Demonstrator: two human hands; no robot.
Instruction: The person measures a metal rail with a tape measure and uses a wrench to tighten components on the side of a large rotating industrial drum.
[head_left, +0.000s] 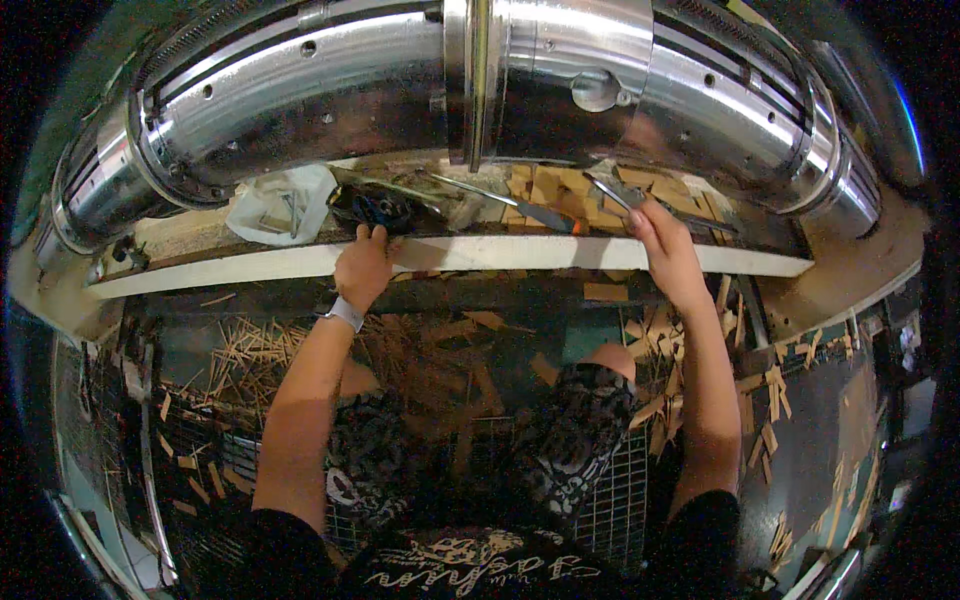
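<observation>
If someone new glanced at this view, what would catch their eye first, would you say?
Probably the big polished metal cylinder arching across the top. Below it, the left hand rests on a long pale ledge, the right hand holds a metal tool, and wooden offcuts litter the floor.

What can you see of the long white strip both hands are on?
The white strip is a long, flat, pale board, wood-like, lying level across the front of the bench under the polished metal cylinders. Its front edge looks bowed by the lens. The left hand grips its edge near the middle; the right hand rests over it farther right, holding a metal tool. Wood offcuts lie behind and below it.
</observation>
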